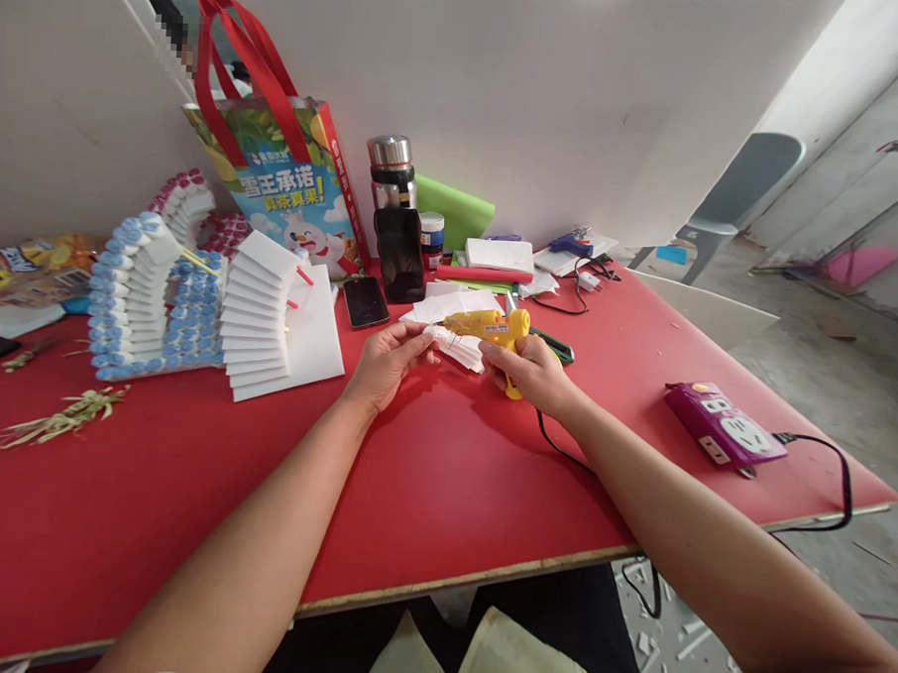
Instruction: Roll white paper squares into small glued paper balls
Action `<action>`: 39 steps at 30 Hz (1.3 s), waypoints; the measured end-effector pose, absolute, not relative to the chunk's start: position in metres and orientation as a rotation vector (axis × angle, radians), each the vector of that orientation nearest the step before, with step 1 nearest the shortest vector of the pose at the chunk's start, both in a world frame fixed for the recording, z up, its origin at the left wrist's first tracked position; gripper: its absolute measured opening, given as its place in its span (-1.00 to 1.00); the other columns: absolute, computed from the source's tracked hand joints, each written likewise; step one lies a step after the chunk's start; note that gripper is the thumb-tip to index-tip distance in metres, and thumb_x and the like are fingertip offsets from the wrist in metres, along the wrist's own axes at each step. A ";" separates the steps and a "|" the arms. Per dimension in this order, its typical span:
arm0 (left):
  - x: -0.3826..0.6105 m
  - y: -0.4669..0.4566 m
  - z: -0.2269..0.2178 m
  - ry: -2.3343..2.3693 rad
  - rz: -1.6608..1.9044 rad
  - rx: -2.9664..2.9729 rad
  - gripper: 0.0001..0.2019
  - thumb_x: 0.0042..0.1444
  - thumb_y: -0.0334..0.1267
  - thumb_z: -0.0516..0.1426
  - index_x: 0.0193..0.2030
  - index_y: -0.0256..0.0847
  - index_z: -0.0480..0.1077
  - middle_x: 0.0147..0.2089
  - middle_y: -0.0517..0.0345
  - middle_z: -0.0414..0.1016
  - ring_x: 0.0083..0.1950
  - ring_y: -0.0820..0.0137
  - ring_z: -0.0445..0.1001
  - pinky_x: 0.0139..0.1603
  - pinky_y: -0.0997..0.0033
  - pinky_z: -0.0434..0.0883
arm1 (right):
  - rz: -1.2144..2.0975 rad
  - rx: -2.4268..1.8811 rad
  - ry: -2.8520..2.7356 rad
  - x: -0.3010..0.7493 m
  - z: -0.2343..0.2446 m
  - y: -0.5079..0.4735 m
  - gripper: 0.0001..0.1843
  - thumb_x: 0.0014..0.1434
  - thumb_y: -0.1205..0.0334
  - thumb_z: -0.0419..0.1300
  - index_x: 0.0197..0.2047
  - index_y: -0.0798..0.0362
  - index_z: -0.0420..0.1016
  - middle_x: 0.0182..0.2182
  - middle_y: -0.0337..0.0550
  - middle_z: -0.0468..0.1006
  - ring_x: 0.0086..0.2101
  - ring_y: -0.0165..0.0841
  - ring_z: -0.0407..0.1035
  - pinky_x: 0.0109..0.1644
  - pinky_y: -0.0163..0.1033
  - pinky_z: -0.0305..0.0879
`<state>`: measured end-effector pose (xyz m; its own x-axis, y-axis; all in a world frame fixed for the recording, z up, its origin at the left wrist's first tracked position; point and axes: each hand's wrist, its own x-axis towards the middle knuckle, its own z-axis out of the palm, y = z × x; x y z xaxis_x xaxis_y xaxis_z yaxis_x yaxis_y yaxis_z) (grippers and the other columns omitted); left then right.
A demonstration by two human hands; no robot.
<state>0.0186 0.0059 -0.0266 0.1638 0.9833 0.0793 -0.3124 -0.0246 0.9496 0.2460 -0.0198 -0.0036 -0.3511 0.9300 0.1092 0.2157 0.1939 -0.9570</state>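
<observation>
My right hand (531,372) is wrapped around a yellow hot glue gun (486,325), its nozzle pointing left. Pinched in my left hand (389,362) is a small white paper piece (432,334), right at the nozzle tip. Whether the tip touches the paper I cannot tell. Under and behind the glue gun lie white paper strips (459,351). A black cord (563,451) runs from below the gun toward the table's front edge. Just right of my right hand rests a green and black tool (557,347), partly hidden.
Left stands a stepped white foam model (260,318) beside rows of blue-and-white rolled pieces (134,298). Behind are a gift bag (292,191), a thermos (391,170), an upright phone (399,255) and a flat phone (365,302). A purple power strip (724,428) sits right on the red table (442,505).
</observation>
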 end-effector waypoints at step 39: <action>0.020 0.005 -0.025 0.832 1.234 1.065 -0.70 -0.01 -0.19 0.39 -0.18 -0.32 0.53 -0.30 0.08 0.57 -0.41 0.51 0.48 -0.18 0.38 0.48 | 1.117 -1.198 -1.741 0.245 -0.001 -0.023 -0.38 0.23 -0.25 0.12 -0.64 0.06 0.21 -0.69 -0.29 0.23 -0.62 -0.51 0.09 -0.50 -0.28 0.03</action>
